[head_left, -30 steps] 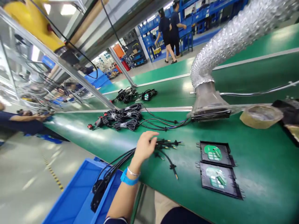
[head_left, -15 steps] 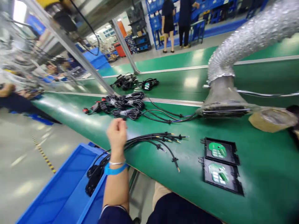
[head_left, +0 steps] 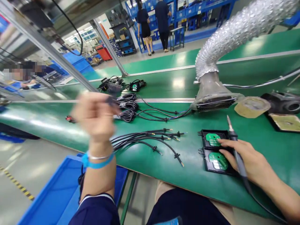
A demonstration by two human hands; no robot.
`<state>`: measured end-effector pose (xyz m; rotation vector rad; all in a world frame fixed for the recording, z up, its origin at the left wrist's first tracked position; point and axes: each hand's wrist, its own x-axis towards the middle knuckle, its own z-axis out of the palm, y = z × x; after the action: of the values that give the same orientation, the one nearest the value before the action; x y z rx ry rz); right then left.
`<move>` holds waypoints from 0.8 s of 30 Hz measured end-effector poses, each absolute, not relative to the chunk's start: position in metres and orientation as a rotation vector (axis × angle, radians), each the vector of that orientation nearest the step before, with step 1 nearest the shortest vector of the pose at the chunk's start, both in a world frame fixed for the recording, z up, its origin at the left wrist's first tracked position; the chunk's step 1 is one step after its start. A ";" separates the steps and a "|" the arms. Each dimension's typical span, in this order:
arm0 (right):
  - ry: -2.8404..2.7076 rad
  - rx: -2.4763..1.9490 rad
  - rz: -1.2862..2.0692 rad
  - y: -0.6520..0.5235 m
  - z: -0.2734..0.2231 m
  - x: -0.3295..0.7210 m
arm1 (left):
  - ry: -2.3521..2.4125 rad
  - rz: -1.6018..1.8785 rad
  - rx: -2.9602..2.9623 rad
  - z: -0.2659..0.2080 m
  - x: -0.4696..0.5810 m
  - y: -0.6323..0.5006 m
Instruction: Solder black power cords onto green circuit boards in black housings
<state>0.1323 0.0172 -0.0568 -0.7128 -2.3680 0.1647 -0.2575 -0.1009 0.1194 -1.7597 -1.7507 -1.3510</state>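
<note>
My left hand (head_left: pixel 95 115) is raised over the bench beside the coiled black cables (head_left: pixel 128 107), smeared by motion. Its fingers look curled, with a dark blurred thing at their tips that I cannot make out. A soldering iron (head_left: pixel 239 162) rests in my right hand (head_left: pixel 250 159), tip pointing up and away. The thumb and forefinger of that hand reach onto two black housings (head_left: pixel 207 162) lying side by side, each with a green circuit board (head_left: pixel 217 160). Left of them lie several black cables (head_left: pixel 140 137) with bare wire ends and grommets.
A silver exhaust duct (head_left: pixel 211 56) ends in a hood above the bench (head_left: pixel 150 168). Right of it are a roll of tape (head_left: pixel 252 107) and a soldering stand (head_left: pixel 283 103). A blue bin (head_left: pixel 53 187) stands below at left. Two people (head_left: pixel 153 25) stand in the background.
My left hand has moved up from the loose cables toward the coils. My right hand has come into view with the soldering iron, its fingers at the housings. The view has turned right.
</note>
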 end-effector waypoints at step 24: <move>-2.419 -0.591 0.307 -0.008 -0.046 0.106 | -2.189 -0.904 -2.974 0.044 -0.175 -0.103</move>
<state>0.1059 -0.0076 -0.0462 -0.5905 -2.4187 0.3070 -0.1751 -0.1032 0.0437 -2.9740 -2.1887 -0.9041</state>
